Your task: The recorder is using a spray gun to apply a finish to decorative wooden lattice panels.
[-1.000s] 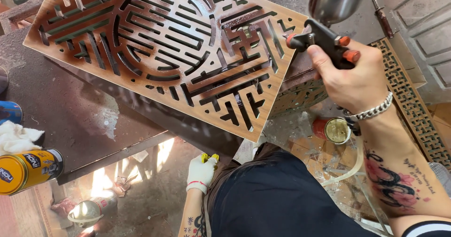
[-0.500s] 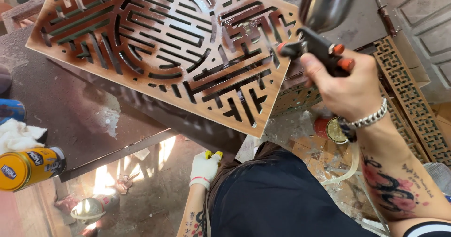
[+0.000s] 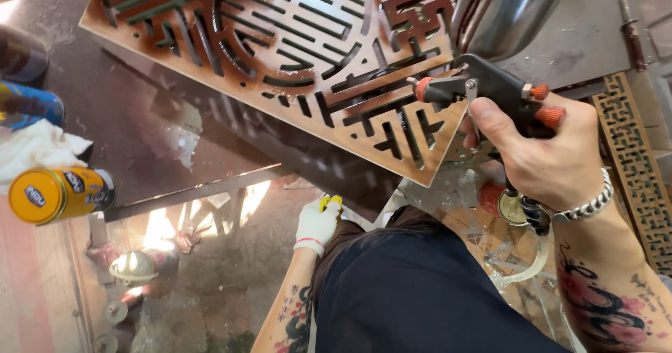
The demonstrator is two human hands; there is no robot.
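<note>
Under the right hand (image 3: 553, 153), which is clenched around the black grip of a spray gun (image 3: 490, 87), lies the near corner of a carved wooden panel (image 3: 294, 52). A finger rests along the gun's trigger, and its orange-tipped nozzle points left over the cut-out fretwork. Just above the hand rises the gun's shiny metal cup (image 3: 507, 10). A chain bracelet (image 3: 584, 202) circles the wrist. The panel rests tilted on a dark bench (image 3: 147, 136) and overhangs its edge.

Well below and to the left of that hand, the left hand (image 3: 316, 223) wears a white glove and is closed on a small yellow thing, held low beside the dark-trousered knee. Far to its left a yellow can (image 3: 59, 193) lies on its side, just below a white rag (image 3: 35, 150).
</note>
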